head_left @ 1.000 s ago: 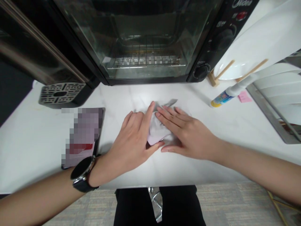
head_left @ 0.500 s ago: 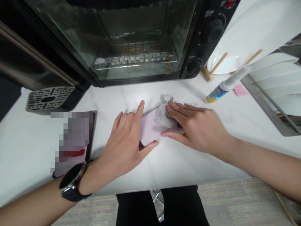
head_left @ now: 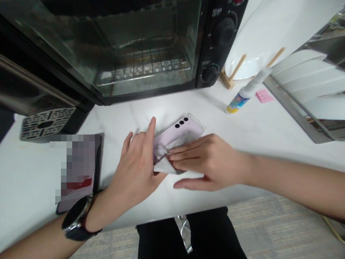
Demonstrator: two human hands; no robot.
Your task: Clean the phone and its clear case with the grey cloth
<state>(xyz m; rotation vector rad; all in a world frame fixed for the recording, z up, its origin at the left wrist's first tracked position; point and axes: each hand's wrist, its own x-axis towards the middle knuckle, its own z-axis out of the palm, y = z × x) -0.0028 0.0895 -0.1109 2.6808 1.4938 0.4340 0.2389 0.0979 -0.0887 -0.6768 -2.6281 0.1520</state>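
A lilac smartphone (head_left: 183, 131) in a clear case lies back up on the counter, with several dark camera lenses at its far end. My left hand (head_left: 134, 165) grips the phone's near left edge, its fingers and thumb around that corner. My right hand (head_left: 207, 163) lies across the phone's near half and presses a crumpled white cloth (head_left: 164, 166) against the back. Part of the cloth sticks out between my hands. A black smartwatch (head_left: 77, 219) sits on my left wrist.
A black toaster oven (head_left: 134, 46) stands beyond the white marble counter (head_left: 121, 115). A pixelated flat object (head_left: 77, 169) lies left of my left hand. To the right are a white-capped tube (head_left: 239, 96), a pink sticky note (head_left: 264, 96), and a dish rack with plates (head_left: 304, 82).
The cloth has moved from the phone's middle to its near end, baring the lenses and far half. My right hand has slid left across the back. The view has shifted.
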